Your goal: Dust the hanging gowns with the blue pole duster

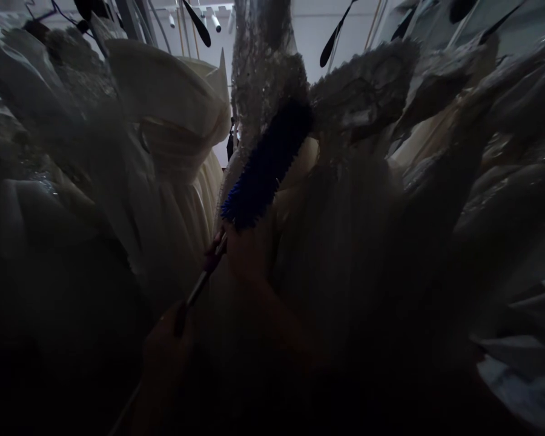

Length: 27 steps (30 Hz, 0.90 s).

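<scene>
Two hands on a blue-bristled brush (266,163) among hanging gowns

The right hand (247,257) closes around the metal handle (202,284) just below the bristles, which press on a beaded gown (263,66) above the grip. The left hand (163,357), lower and shadowed, shows no clear grip. An ivory gown (172,121) hangs left of the grip. How much is brushed cannot be told.

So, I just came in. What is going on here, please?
A person holds a blue bristled brush by its metal handle with both hands, though the picture is dark. The right hand is close under the brush head, and the left hand is lower down. The bristles rest against a beaded gown, and an ivory gown hangs to the left among the crowded dresses.
</scene>
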{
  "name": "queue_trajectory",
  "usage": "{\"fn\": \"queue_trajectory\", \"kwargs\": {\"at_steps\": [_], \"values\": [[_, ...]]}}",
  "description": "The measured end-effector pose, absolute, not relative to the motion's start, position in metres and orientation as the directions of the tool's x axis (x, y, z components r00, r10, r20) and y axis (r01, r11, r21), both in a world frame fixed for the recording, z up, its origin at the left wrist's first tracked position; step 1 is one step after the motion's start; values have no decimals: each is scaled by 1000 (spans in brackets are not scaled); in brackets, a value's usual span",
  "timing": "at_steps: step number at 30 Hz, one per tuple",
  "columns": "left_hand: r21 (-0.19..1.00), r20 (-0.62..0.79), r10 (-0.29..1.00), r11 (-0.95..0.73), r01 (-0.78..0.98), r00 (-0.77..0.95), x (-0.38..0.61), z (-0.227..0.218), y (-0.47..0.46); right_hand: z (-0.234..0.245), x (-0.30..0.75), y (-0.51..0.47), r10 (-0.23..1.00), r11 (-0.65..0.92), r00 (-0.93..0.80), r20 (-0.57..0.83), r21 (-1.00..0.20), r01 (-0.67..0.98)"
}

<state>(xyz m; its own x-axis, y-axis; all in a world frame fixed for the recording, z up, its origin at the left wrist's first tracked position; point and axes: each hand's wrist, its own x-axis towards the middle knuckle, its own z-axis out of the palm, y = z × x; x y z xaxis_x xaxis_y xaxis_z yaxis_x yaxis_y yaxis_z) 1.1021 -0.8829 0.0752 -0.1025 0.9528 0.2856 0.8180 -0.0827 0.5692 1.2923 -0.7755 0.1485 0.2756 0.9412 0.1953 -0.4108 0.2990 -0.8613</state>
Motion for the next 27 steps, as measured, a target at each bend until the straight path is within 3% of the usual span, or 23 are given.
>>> {"fn": "queue_trajectory", "kwargs": {"at_steps": [6,13,20,27], "values": [[588,122,993,-74,806,2,1100,101,-896,131,1298,-764,979,173,196,61,-758,-629],[642,258,959,-262,721,118,1125,89,-897,144,1336,-778,962,182,271,35,-823,-538],[604,319,944,-270,750,83,1164,83,-892,154,1361,-750,982,99,191,0,-855,-510],[637,167,986,-122,761,18,1206,84,-919,116,1388,-748,989,-51,98,-112,-873,-484]]}}
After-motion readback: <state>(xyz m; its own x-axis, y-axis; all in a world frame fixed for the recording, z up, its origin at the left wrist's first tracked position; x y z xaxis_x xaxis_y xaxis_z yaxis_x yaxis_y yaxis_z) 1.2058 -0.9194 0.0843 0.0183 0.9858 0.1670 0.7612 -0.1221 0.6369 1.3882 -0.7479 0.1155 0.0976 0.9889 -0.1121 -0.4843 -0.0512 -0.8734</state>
